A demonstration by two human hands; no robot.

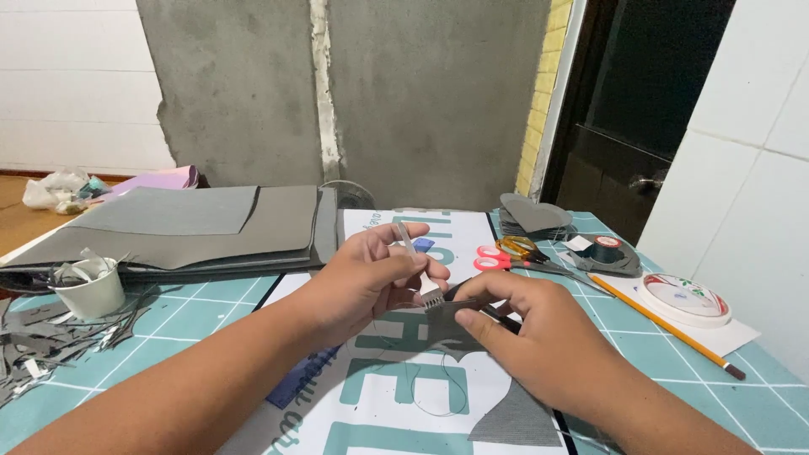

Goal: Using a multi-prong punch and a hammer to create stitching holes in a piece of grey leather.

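left hand [371, 274] is closed around a metal pronged punch [419, 270], teeth down, tips on or just above a small grey leather piece [459, 318] that the right hand [527, 333] pinches near the middle of the table. hands are almost touching, so the right fingertips [472, 295] sit just beside the prongs; my read: if the tool skids or the piece twists, those fingers get jabbed. the piece looks lifted at the pinched edge rather than flat, so the teeth could land crooked or off line. a loose thread [438, 396] loops over the printed white sheet [396, 396] below and could snag under a wrist. bigger grey offcut [518, 417] lies near right, partly under the right forearm. surface: teal gridded cutting mat [194, 316]. far left: stacked grey sheets [194, 223], white cup [91, 291] of trimmings, grey scraps [42, 337] on the near left edge. far right: red-handled scissors [506, 257], stack of grey heart shapes [533, 217], dark spool [605, 247], flat white reel [683, 299], yellow pencil [666, 324]. behind: bare concrete wall, white tiles either side, dark doorway far right.
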